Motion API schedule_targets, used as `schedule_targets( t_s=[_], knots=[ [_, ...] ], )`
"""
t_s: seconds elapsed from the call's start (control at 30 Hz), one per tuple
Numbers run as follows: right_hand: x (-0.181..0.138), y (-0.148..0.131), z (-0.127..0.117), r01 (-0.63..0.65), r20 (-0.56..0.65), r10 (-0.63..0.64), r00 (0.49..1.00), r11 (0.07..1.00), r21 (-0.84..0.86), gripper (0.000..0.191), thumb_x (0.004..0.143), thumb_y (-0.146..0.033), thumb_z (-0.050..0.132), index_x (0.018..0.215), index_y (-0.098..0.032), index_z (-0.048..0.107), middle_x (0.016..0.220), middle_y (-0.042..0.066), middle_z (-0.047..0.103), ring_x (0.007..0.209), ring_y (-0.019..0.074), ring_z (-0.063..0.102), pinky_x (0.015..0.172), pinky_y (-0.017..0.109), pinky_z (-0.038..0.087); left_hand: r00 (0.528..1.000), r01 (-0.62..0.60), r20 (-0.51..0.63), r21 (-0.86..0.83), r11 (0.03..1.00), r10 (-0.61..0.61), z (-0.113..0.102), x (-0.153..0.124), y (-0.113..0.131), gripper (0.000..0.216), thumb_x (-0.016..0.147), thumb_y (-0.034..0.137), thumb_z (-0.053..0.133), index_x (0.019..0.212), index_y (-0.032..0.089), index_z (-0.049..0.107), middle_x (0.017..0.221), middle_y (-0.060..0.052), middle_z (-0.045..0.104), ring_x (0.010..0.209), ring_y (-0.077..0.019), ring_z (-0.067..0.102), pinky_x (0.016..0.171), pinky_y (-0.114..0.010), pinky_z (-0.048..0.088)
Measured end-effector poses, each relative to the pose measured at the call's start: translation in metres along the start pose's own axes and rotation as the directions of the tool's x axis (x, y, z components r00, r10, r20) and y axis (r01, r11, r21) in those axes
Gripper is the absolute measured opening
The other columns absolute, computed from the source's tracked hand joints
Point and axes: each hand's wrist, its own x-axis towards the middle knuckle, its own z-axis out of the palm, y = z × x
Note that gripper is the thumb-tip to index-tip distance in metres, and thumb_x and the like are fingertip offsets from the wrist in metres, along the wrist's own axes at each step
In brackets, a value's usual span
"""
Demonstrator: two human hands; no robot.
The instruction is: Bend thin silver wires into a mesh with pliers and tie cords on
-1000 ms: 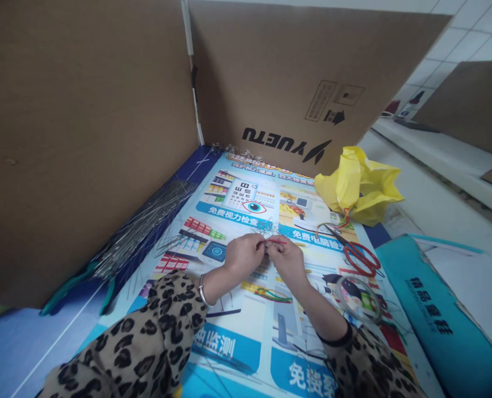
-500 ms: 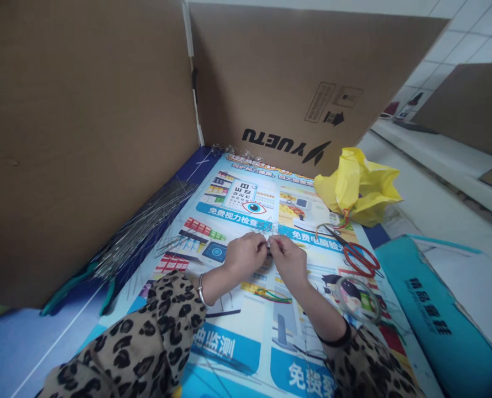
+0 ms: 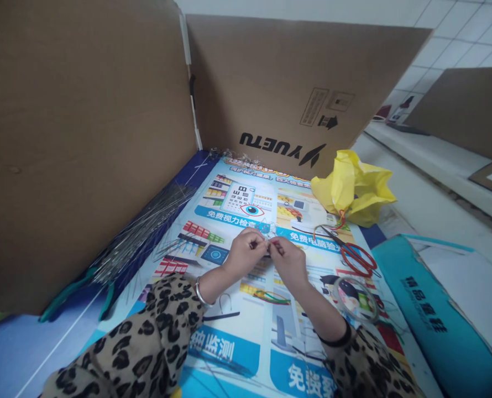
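My left hand [image 3: 245, 254] and my right hand [image 3: 288, 262] meet over the middle of a printed poster [image 3: 246, 287], fingertips nearly touching. Both are closed in a pinch on a small piece of thin wire work [image 3: 267, 226], whose fine loops stick out beyond the fingers. The part between the fingertips is hidden. Below the hands lies a small bundle of coloured cords [image 3: 271, 297]. Right of my right hand are red-handled scissors [image 3: 359, 260] and a roll of clear tape [image 3: 356, 298].
Cardboard panels [image 3: 84, 138] stand at the left and back. Many thin metal wires [image 3: 146, 235] lie at left over green-handled pliers [image 3: 69, 293]. A crumpled yellow bag [image 3: 354, 190] sits at back right, a teal box [image 3: 428, 309] at right. Small wire pieces [image 3: 237, 158] line the back.
The fingers of both hands have shifted slightly, and my left hand's thumb and forefinger now form a rounder loop. The view has tilted a little. Both hands still pinch the wire piece.
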Motion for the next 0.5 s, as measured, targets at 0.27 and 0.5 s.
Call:
schedule_targets(
  t_s=[0.27, 0.5],
  knots=[
    [-0.0009, -0.0039, -0.0022, 0.029, 0.008, -0.03, 1.0, 0.999, 0.039, 0.021, 0.077, -0.03, 0.045, 0.08, -0.022, 0.065, 0.077, 0.002, 0.068, 0.068, 0.0158, 0.06, 0.068, 0.027, 0.045, 0.957, 0.271, 0.194, -0.352, 0.896, -0.214, -0.0034, 0.0012, -0.0055, 0.024, 0.078, 0.038, 0.054, 0.073, 0.014, 0.056, 0.056, 0.004, 0.052, 0.045, -0.0058, 0.043, 0.048, -0.019, 0.036],
    [-0.0009, -0.001, -0.0012, -0.034, -0.035, 0.039, 0.999, 0.991, 0.127, 0.021, 0.077, -0.034, 0.047, 0.078, -0.021, 0.063, 0.072, 0.0, 0.066, 0.058, 0.013, 0.058, 0.059, 0.025, 0.046, 0.948, 0.275, 0.243, -0.306, 0.912, -0.204, -0.007, 0.0063, -0.0053, 0.02, 0.075, 0.034, 0.057, 0.08, 0.014, 0.057, 0.061, 0.004, 0.052, 0.046, -0.0053, 0.044, 0.048, -0.019, 0.036]
  ],
)
